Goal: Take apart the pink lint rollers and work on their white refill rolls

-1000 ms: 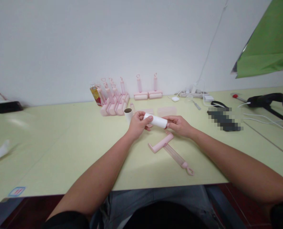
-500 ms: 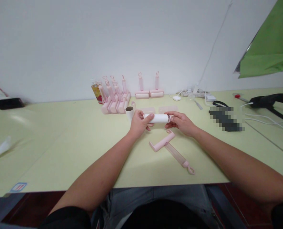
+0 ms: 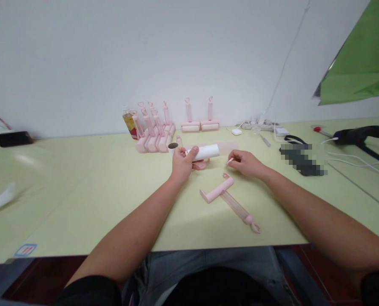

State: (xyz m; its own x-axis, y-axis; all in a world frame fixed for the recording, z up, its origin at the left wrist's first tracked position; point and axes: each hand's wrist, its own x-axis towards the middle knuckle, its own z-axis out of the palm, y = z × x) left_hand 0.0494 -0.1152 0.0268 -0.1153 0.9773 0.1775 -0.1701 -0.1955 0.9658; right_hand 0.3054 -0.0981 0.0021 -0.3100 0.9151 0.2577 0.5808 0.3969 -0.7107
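My left hand (image 3: pixel 182 165) grips a white lint-roller refill roll (image 3: pixel 205 152), which points to the right, tilted slightly up. Below that roll, a pink piece (image 3: pixel 201 165) shows partly behind my fingers. To the right, apart from the roll, my right hand (image 3: pixel 245 163) pinches a small pale piece (image 3: pixel 230 161), too small to name. On the table between my forearms lies a pink lint-roller handle (image 3: pixel 229 197) with a clear ribbed grip. Just behind my left hand stands another hollow white roll (image 3: pixel 172 146), partly hidden.
Several pink lint rollers (image 3: pixel 152 138) stand at the back left beside a yellow-labelled bottle (image 3: pixel 130 123). Two more (image 3: pixel 200 125) stand against the wall. Pale pink covers (image 3: pixel 227 148) lie behind my hands. Cables, a power strip (image 3: pixel 262 124) and a black strap (image 3: pixel 361 136) occupy the right.
My right hand has come away from the roll's right end, a small pale piece in its fingers. The roll in my left hand has shifted slightly left and tilted upward.
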